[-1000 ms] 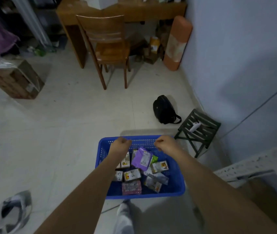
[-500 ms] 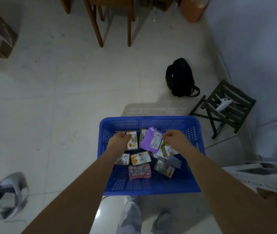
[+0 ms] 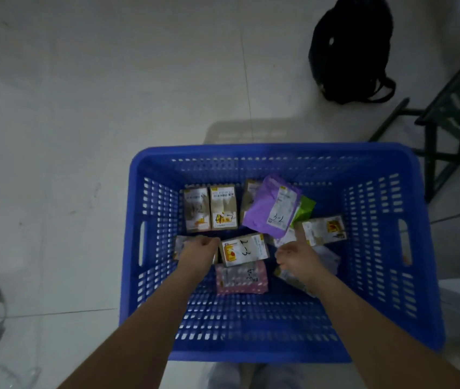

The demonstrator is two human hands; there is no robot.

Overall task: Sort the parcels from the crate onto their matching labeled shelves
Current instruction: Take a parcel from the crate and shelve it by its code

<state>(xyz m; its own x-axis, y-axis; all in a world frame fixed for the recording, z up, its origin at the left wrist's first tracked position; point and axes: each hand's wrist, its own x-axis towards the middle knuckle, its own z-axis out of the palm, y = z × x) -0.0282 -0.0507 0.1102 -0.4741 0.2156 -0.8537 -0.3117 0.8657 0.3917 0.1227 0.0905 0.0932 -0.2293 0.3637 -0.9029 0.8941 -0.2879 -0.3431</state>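
Hands inside blue crate (image 3: 276,158) among parcels: left hand (image 3: 199,248) fingers curled on small parcel (image 3: 179,244); right hand (image 3: 296,256) grip unclear.

Perforated blue plastic crate (image 3: 375,248); glossy purple plastic pouch (image 3: 265,209); matt cardboard boxes (image 3: 223,209); smooth, faintly shiny tiled floor (image 3: 83,108).

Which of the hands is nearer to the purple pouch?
Right. The right hand lies just below the purple pouch; the left hand is farther, down to its left.

blue crate (image 3: 279,161), labeled parcels (image 3: 244,249) scattered inside
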